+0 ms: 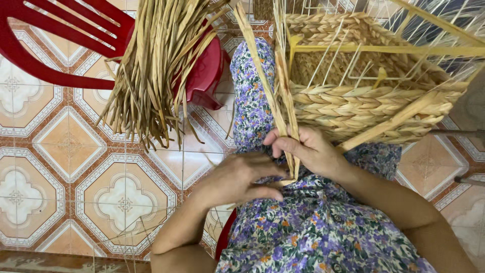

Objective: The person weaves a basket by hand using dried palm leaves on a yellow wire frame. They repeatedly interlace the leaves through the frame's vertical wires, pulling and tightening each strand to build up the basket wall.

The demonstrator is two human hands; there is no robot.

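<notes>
1. Patterned floor tiles (76, 151) lie below, with a red chair (45, 45) carrying a straw bundle (156, 65).
2. Both hands meet over the lap: right hand (313, 151) pinches two flat straw strands (280, 101); left hand (237, 179) grips their lower ends.
3. Strands run steeply upward, leaning left, beside the half-woven basket (364, 96) on its yellow frame.

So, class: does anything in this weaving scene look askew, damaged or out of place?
Nothing looks damaged. The basket sits tilted on the lap, only partly woven, its frame bare in places. Both hands, left hand and right hand, grip loose strands.
</notes>
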